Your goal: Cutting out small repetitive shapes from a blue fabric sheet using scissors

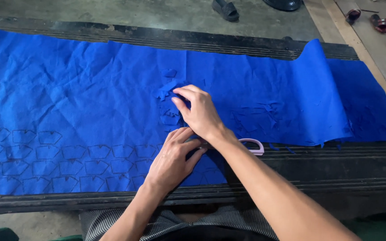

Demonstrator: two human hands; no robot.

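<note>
A long sheet of blue fabric point(81, 98) lies across a dark ridged table point(318, 169), with rows of small outlined shapes drawn on its near left part. My right hand point(199, 111) reaches over a small heap of cut blue pieces point(168, 91), thumb and forefinger pinched on one of them. My left hand point(173, 158) rests flat on the fabric just below, fingers bent. Pale-handled scissors point(253, 145) lie partly hidden under my right wrist.
More blue scraps point(255, 118) lie scattered on the fabric to the right. The fabric's right end is folded up point(318, 80). Sandals point(225, 9) and shoes point(371, 18) sit on the floor beyond the table.
</note>
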